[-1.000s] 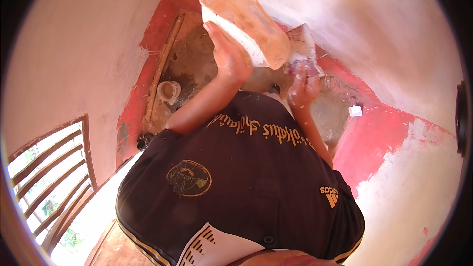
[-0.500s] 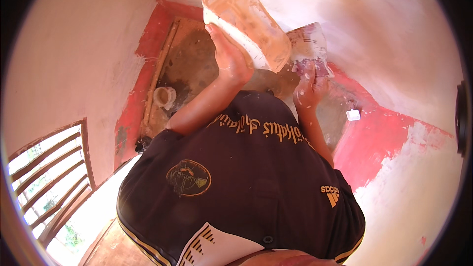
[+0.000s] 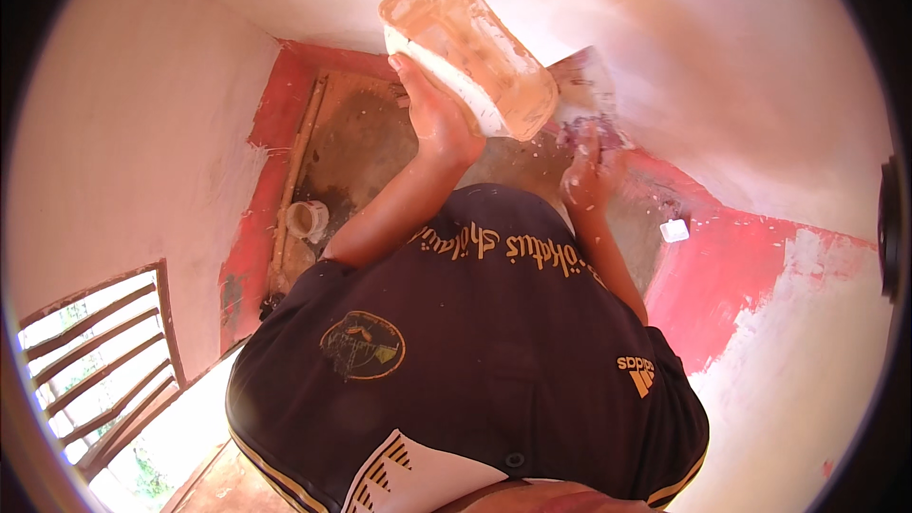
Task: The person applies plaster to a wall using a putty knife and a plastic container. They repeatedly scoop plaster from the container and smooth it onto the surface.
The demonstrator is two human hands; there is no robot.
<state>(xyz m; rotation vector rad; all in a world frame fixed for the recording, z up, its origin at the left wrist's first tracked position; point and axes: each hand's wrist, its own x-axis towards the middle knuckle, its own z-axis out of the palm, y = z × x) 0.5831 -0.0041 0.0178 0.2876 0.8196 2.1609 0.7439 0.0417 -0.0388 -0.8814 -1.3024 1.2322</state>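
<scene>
Up in front of me, my left hand point(image 3: 440, 123) supports a rectangular plastic tub point(image 3: 465, 52), its fingers along the white side wall and partly hidden beneath. The tub is tilted, and its inside is coated with a pale, wet-looking smear. My right hand point(image 3: 591, 174), speckled with white, is closed round the handle end of a wide putty knife point(image 3: 586, 85). Its broad blade, blotched with filler, points away from me beside the tub's right end. The blade is blurred, so I cannot tell whether it touches the tub's rim.
A pale wall point(image 3: 684, 66) rises close in front and to the right, above a red-painted band point(image 3: 731, 266) partly coated white. A small white box point(image 3: 674, 230) sits on that band. Below left are a white bucket point(image 3: 307, 220) and a long pole point(image 3: 302, 152). A barred window point(image 3: 100, 351) stands at left.
The tub and my left hand have moved slightly left and down in the picture. My right hand and the putty knife have shifted slightly left, blurred by motion. Both holds are unchanged.
</scene>
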